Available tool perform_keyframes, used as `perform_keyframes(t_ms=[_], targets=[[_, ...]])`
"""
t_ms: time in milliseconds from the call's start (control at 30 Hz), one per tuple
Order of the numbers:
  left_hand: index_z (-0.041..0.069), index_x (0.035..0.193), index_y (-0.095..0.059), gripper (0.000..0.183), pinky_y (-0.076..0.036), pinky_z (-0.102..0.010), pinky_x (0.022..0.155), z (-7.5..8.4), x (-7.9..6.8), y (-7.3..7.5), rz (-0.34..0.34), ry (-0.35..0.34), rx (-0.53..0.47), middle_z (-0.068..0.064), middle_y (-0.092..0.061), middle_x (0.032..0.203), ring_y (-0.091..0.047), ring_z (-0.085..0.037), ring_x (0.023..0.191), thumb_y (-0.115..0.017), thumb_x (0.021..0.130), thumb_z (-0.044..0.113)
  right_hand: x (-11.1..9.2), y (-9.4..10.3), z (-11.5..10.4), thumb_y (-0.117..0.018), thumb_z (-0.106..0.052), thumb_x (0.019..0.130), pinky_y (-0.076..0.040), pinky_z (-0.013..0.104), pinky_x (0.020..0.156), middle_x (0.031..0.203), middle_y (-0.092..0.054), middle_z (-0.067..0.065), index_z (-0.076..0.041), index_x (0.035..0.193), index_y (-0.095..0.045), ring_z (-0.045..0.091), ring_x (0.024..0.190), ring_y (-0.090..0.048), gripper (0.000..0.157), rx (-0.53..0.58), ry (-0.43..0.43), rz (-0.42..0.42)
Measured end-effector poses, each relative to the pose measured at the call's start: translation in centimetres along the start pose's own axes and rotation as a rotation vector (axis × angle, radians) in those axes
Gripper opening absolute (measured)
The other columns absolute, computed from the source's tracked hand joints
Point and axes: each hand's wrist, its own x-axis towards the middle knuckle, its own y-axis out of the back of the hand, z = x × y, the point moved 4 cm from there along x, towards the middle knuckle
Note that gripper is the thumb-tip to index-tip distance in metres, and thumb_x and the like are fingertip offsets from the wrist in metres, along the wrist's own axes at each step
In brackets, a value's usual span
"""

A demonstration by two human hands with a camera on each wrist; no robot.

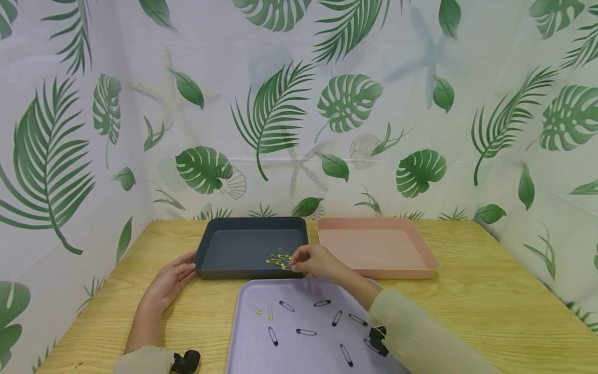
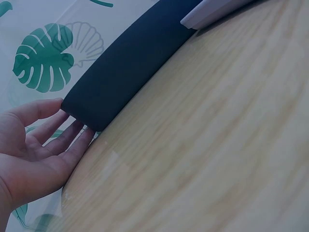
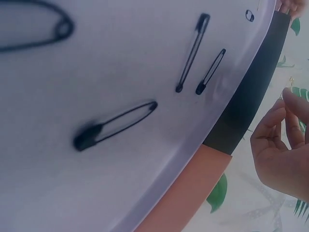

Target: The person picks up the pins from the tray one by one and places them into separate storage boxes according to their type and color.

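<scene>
Fingers and thumb of the right hand (image 1: pixel 316 261) pinch a gold safety pin (image 1: pixel 286 267) near the front right corner of the dark tray (image 1: pixel 243 246), and in the right wrist view we see a gold end poking past the fingertips. Close by, inside that tray, lies a loose cluster of gold pins (image 1: pixel 273 261); whether the held pin touches them, we cannot tell. At the tray's left front corner the left hand (image 1: pixel 167 282) rests its fingertips against the outside, extended rather than curled round it. Nearest us is the lilac tray (image 1: pixel 289 359), where two more gold pins (image 1: pixel 270 314) and several black pins (image 3: pixel 192 54) lie scattered.

We would worry first about the pinch: a thin wire held only at the tips could twist free, and so close to the front wall it might drop outside. If it hooks into the cluster (safety pins seem made for snagging one another), lifting away could drag others along. Too firm a push from the left hand could slide the dark tray towards the pink tray (image 1: pixel 374 249) just beside it. Then there is the right sleeve (image 1: pixel 420 327); with its wrist camera (image 1: pixel 378 340) so near a black pin, a low forearm might sweep that pin aside.
</scene>
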Motion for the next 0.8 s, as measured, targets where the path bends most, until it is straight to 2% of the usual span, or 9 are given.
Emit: perform_keyframes(t_ms=[200, 400, 667, 800], targets=[[-0.004, 0.144, -0.016, 0.055, -0.035, -0.025, 0.097, -0.1, 0.0, 0.2, 0.010, 0.006, 0.002, -0.015, -0.026, 0.143, -0.051, -0.004, 0.105, -0.043, 0.096, 0.003, 1.4, -0.3, 0.1, -0.067, -0.002, 0.081, -0.043, 0.024, 0.053, 0.073, -0.057, 0.000, -0.003, 0.083, -0.067, 0.013, 0.060, -0.049, 0.003, 0.027, -0.019, 0.022], [-0.004, 0.144, -0.014, 0.056, -0.034, -0.026, 0.098, -0.1, 0.0, 0.2, -0.002, 0.004, 0.010, -0.019, -0.018, 0.146, -0.049, -0.004, 0.107, -0.043, 0.097, 0.004, 2.8, -0.5, 0.1, -0.066, -0.001, 0.081, -0.036, 0.021, 0.045, 0.068, -0.056, 0.000, 0.000, 0.086, -0.067, 0.013, 0.054, -0.044, 0.005, 0.058, -0.010, 0.029], [-0.004, 0.144, -0.015, 0.056, -0.034, -0.025, 0.098, 0.0, 0.1, 0.1, 0.008, 0.012, 0.005, -0.020, -0.017, 0.146, -0.050, -0.003, 0.105, -0.042, 0.096, 0.003, 4.4, -0.5, -0.3, -0.067, -0.002, 0.080, -0.035, 0.020, 0.041, 0.063, -0.056, 0.001, -0.001, 0.084, -0.068, 0.012, 0.053, -0.047, 0.004, 0.005, 0.000, 0.065], [-0.004, 0.144, -0.015, 0.055, -0.033, -0.026, 0.098, 0.0, 0.1, 0.1, 0.007, 0.011, 0.002, -0.021, -0.016, 0.146, -0.049, -0.005, 0.108, -0.042, 0.096, 0.003, 4.8, -0.6, -0.3, -0.067, -0.003, 0.081, -0.037, 0.020, 0.042, 0.061, -0.054, -0.001, -0.002, 0.084, -0.068, 0.012, 0.054, -0.047, 0.004, -0.016, -0.029, 0.074]])
